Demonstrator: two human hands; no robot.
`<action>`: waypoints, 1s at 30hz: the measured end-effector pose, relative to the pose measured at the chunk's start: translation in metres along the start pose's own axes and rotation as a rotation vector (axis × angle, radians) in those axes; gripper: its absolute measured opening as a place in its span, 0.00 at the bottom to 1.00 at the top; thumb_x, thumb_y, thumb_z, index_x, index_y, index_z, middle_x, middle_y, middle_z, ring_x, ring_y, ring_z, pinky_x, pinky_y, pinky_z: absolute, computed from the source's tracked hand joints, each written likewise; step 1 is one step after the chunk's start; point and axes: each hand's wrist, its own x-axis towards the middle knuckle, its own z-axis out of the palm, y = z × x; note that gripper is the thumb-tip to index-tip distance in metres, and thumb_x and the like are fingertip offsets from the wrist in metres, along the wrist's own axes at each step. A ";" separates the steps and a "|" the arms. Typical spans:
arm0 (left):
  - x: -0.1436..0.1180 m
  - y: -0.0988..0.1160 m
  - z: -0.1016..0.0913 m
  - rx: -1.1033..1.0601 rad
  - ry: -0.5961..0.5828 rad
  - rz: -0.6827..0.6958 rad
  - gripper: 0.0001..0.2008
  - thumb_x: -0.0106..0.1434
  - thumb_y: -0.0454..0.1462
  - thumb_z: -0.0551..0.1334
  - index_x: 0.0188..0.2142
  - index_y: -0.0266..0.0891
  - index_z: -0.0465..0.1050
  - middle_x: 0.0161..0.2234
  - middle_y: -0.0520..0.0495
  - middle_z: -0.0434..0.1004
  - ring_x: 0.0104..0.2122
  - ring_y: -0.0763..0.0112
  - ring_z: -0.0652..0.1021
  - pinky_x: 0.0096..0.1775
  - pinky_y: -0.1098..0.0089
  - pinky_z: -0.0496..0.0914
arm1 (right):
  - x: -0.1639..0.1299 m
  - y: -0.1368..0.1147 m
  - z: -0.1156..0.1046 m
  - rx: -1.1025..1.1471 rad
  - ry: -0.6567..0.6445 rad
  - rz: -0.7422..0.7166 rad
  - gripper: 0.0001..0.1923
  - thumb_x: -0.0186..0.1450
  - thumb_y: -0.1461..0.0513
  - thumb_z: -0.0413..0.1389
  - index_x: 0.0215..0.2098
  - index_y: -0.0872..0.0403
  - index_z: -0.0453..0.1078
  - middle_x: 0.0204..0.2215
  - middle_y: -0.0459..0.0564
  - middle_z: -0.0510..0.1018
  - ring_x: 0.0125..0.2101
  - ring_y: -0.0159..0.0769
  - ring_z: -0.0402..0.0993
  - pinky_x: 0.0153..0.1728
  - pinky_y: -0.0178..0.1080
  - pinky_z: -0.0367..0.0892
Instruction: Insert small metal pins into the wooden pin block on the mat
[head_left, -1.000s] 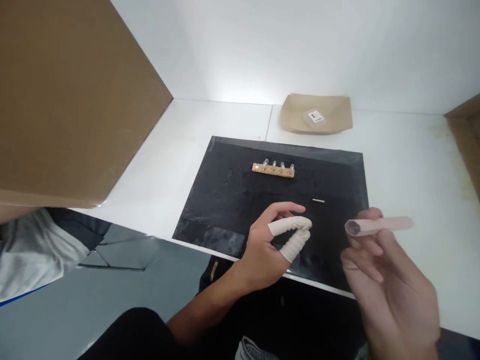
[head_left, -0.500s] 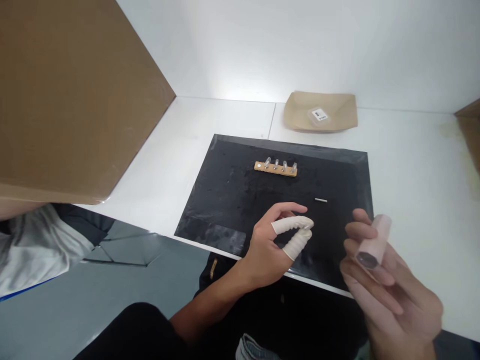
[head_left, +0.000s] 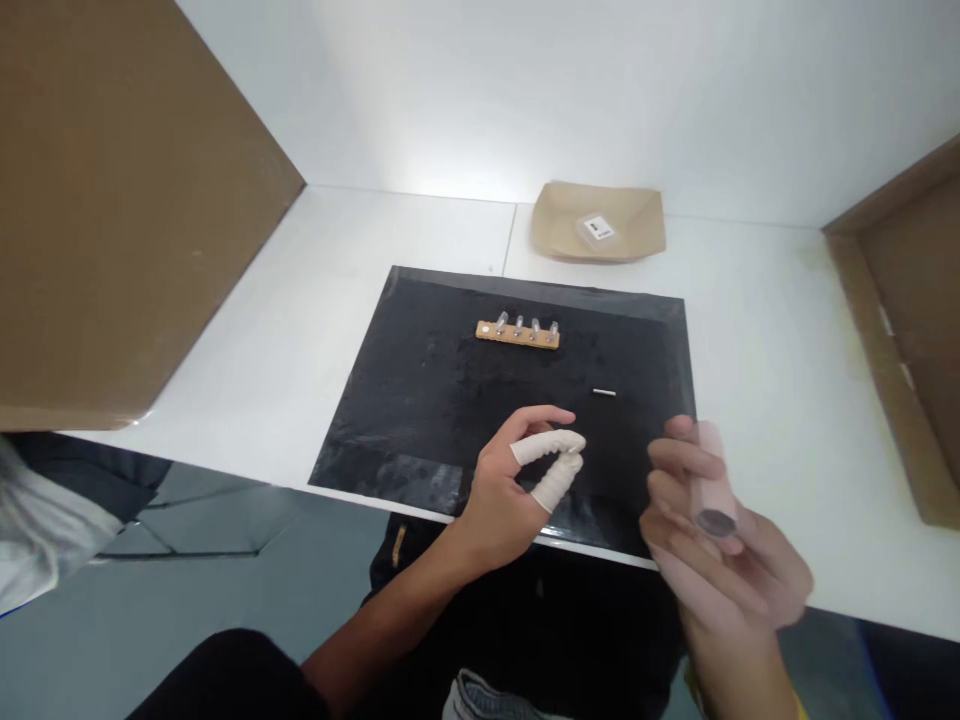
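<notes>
My right hand point(head_left: 712, 540) holds a pale pink tube point(head_left: 711, 480), its dark open end turned toward me, above the near right corner of a black mat point(head_left: 450, 400). My left hand point(head_left: 517, 480) hovers over the mat's near edge with white finger cots on thumb and forefinger, tips pinched together; whether anything is between them cannot be told. On the mat farther back lies a small tan strip board point(head_left: 517, 335) with several clear components standing on it. A tiny metal pin point(head_left: 604, 392) lies on the mat between the board and my hands.
A brown paper tray point(head_left: 555, 235) holding a small labelled bag point(head_left: 598, 230) sits at the back of the white table point(head_left: 780, 380). Cardboard walls stand at the left point(head_left: 120, 200) and right point(head_left: 900, 330). Grey cloth of another person shows at the lower left point(head_left: 37, 530).
My right hand has turned the pink tube from lying sideways to pointing its open end at me and has lowered a little. The left hand keeps its pinch. The view has shifted right.
</notes>
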 end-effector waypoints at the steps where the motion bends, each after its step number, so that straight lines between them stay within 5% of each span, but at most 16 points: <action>1: -0.001 -0.002 0.000 -0.001 -0.002 -0.013 0.05 0.70 0.31 0.66 0.43 0.39 0.81 0.52 0.42 0.78 0.40 0.71 0.78 0.46 0.66 0.76 | 0.000 0.001 0.000 0.006 -0.008 0.007 0.29 0.64 0.73 0.61 0.62 0.60 0.64 0.40 0.47 0.76 0.28 0.20 0.74 0.14 0.11 0.64; 8: -0.003 -0.009 0.001 0.010 -0.035 -0.015 0.06 0.70 0.31 0.66 0.44 0.42 0.81 0.52 0.44 0.78 0.41 0.71 0.78 0.48 0.65 0.75 | -0.007 0.013 -0.014 0.044 -0.021 0.011 0.17 0.66 0.72 0.63 0.51 0.54 0.70 0.39 0.45 0.77 0.30 0.22 0.76 0.19 0.16 0.72; 16: -0.001 -0.015 0.005 0.030 -0.064 -0.012 0.05 0.71 0.33 0.65 0.44 0.42 0.81 0.52 0.43 0.79 0.42 0.70 0.79 0.48 0.65 0.76 | -0.030 0.030 -0.043 -0.063 0.002 0.015 0.15 0.68 0.66 0.65 0.52 0.49 0.74 0.44 0.46 0.79 0.28 0.21 0.72 0.15 0.14 0.64; 19: -0.001 -0.015 0.007 0.026 -0.077 -0.012 0.05 0.71 0.33 0.66 0.44 0.41 0.81 0.52 0.43 0.79 0.43 0.69 0.79 0.49 0.64 0.75 | -0.033 0.029 -0.044 -0.181 0.020 -0.007 0.12 0.70 0.64 0.64 0.51 0.46 0.76 0.52 0.49 0.79 0.28 0.21 0.73 0.18 0.16 0.69; 24: -0.001 -0.017 0.011 0.011 -0.090 0.005 0.06 0.71 0.33 0.66 0.46 0.42 0.81 0.53 0.43 0.78 0.44 0.68 0.79 0.50 0.63 0.76 | -0.028 0.028 -0.039 -0.289 0.027 -0.026 0.13 0.67 0.65 0.66 0.48 0.44 0.77 0.46 0.46 0.81 0.31 0.25 0.77 0.21 0.20 0.74; 30: -0.001 -0.020 0.011 -0.004 -0.102 -0.022 0.08 0.71 0.32 0.66 0.47 0.42 0.81 0.54 0.43 0.78 0.46 0.67 0.79 0.52 0.63 0.75 | -0.023 0.028 -0.033 -0.374 0.036 -0.035 0.18 0.62 0.63 0.71 0.49 0.46 0.76 0.50 0.47 0.80 0.38 0.29 0.80 0.29 0.26 0.80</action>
